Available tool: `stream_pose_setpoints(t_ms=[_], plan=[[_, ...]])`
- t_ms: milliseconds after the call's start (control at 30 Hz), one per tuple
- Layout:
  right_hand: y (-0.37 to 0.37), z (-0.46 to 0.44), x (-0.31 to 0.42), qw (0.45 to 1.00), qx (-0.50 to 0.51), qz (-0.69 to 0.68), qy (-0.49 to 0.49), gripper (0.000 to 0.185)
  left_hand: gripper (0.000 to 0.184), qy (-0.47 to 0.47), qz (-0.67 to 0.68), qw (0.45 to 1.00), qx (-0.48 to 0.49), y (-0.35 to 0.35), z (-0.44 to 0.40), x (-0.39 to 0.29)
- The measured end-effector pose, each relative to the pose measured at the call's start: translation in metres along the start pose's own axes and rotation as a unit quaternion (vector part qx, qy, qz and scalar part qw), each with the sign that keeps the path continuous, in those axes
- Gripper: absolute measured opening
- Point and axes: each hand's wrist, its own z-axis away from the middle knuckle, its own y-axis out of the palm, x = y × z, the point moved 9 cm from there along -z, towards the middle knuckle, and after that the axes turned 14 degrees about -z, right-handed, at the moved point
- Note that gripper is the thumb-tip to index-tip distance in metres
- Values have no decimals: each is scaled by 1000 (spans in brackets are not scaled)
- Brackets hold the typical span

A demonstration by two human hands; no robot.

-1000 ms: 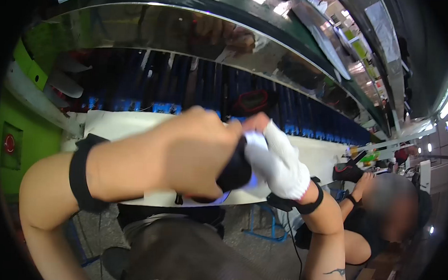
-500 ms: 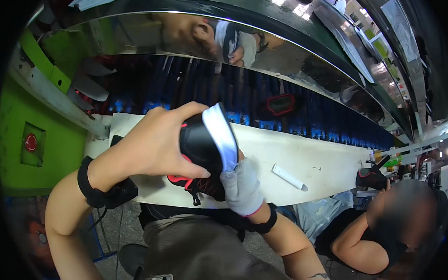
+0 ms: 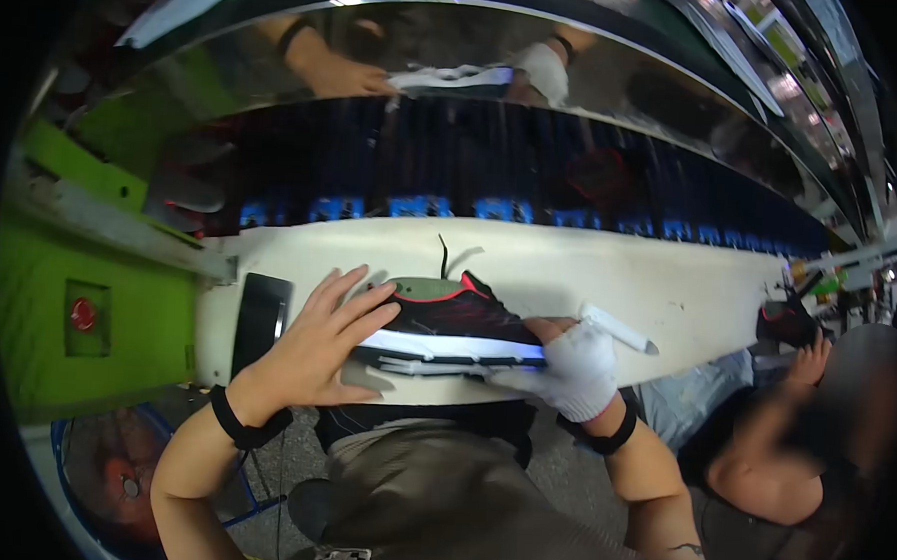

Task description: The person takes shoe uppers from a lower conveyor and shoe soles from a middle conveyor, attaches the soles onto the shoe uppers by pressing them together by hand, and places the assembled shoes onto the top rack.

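Note:
A black shoe with red trim and a white sole lies on its side on the white work surface, its sole facing me. My bare left hand rests at the shoe's left end, fingers spread over it. At the right end, my right hand, in a white glove with bare fingertips, grips the shoe between thumb and fingers. A white marker-like tube lies just beyond the glove. Left of my left hand is a dark flat phone-like object.
Behind the surface runs a dark roller conveyor below a reflective metal panel. A green machine frame with a red button stands left. A co-worker sits at right, a hand near another shoe.
The shoe has come down from a raised, tilted hold to lie sideways on the surface. My left hand has opened out, and my right hand has moved right to the shoe's other end.

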Motion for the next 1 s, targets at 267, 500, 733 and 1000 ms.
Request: stream_pose_setpoints(t_ms=[267,500,733,1000], plan=[[10,15,21,996,-44,75,-32,68,93,-116,14,993,31,46,-36,-27],[11,16,25,996,-48,72,-23,60,80,-144,106,982,59,45,-41,-8],[-2,59,-73,947,-202,-211,137,78,42,-333,413,844,-78,70,-20,47],[-270,26,170,798,-470,153,-343,72,53,-71,84,913,-393,-140,-67,38]])
